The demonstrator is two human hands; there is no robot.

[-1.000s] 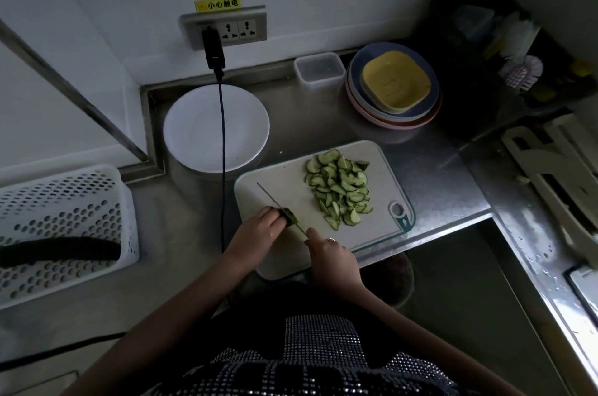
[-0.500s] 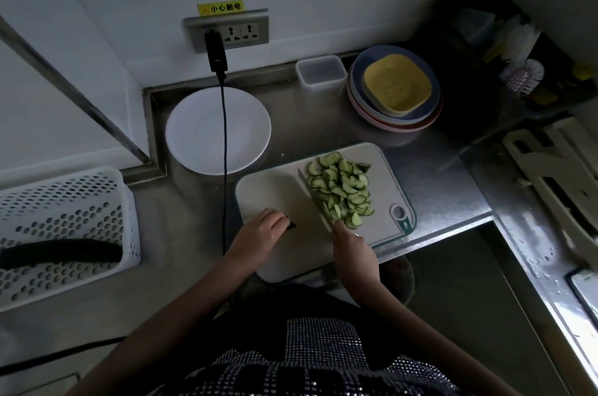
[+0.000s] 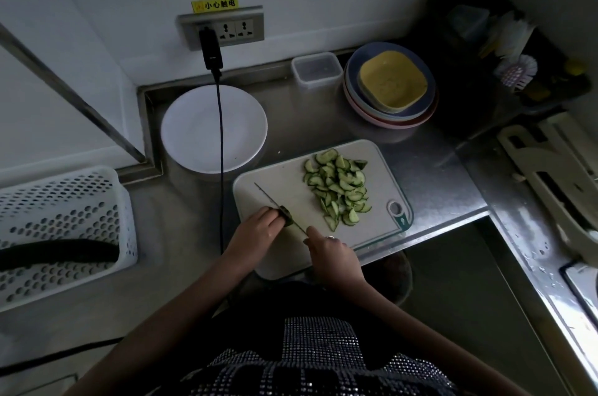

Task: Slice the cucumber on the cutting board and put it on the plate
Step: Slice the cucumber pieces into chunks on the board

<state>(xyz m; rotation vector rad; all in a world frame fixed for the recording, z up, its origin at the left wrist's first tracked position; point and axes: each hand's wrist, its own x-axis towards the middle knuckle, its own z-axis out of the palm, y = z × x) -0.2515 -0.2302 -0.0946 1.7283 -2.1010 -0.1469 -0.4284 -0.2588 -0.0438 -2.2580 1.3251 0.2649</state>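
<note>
While the left hand [image 3: 259, 229] pins a cucumber stub [image 3: 286, 215], the right hand [image 3: 330, 250] grips a knife [image 3: 275, 201] below label 小心触电 [image 3: 215, 4]

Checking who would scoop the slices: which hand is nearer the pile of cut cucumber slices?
Right. The right hand, gripping the knife, sits just below the slice pile; the left hand is farther left, holding the cucumber end.

A black cable [image 3: 221, 169] hung across the white plate [image 3: 194, 133], barring the straight path from the cutting board [image 3: 284, 182]. Bare desk [image 3: 307, 123] lay open behind the board (a clear tub [image 3: 317, 69] and stacked plates [image 3: 390, 94] crowded the wall).
</note>
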